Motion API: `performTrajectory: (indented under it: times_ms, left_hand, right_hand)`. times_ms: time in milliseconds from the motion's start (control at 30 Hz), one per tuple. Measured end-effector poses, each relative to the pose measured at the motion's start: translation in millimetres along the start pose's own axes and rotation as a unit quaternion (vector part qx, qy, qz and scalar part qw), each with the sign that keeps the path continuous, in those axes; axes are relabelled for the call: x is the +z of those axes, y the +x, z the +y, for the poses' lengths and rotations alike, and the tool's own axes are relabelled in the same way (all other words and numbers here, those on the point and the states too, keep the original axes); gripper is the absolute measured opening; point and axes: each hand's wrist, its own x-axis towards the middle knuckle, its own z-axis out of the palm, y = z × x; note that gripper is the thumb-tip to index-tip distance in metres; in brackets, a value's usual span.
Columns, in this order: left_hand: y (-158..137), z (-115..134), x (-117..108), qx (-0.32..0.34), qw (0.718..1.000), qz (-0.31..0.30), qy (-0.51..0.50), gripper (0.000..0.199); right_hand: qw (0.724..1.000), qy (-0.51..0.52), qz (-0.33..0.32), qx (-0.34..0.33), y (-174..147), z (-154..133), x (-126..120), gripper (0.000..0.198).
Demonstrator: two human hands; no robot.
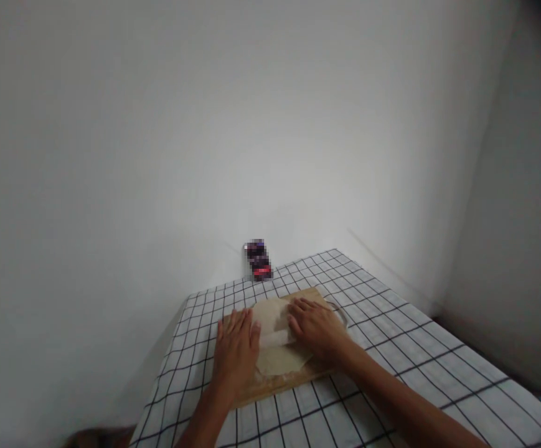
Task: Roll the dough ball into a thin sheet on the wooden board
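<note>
A flat sheet of pale dough (274,362) covers much of a wooden board (270,391). Across the dough runs a pale bar, like a rolling pin (276,338), its ends hidden under my hands. My left hand (236,345) lies palm down at the left side of the dough, fingers stretched forward. On the right, my right hand (314,326) also rests palm down, its fingers extended over the dough. Neither hand's fingers are wrapped round anything.
A black-and-white checked cloth (391,361) covers the table. A pixelated dark phone-like object (259,260) leans against the white wall (251,124) behind. A ring-shaped handle (342,313) shows at the board's right side.
</note>
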Motion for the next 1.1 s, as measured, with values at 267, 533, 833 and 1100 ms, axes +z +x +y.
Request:
performTrajectory:
  times_ms: [267, 533, 833, 1100]
  left_hand:
    - [77.6, -13.1, 16.9, 0.031, 0.996, -0.076, -0.018, 0.052]
    - [71.3, -19.2, 30.2, 0.03, 0.996, -0.081, -0.032, 0.057]
    - [41.9, -14.7, 27.3, 0.015, 0.999, -0.023, -0.034, 0.052]
    - [-1.2, -9.1, 25.0, 0.05, 0.996, 0.075, -0.023, 0.05]
  right_hand:
    - [0.997, -0.005, -0.022, 0.073, 12.5, 6.4, 9.4, 0.044]
    - [0.998, -0.014, -0.025, 0.06, 9.4, 9.4, 22.5, 0.051]
    - [0.999, -0.024, -0.016, 0.041, 4.8, 5.9, 18.3, 0.048]
    - [0.999, -0.037, -0.031, 0.015, 1.5, -0.6, 10.1, 0.048]
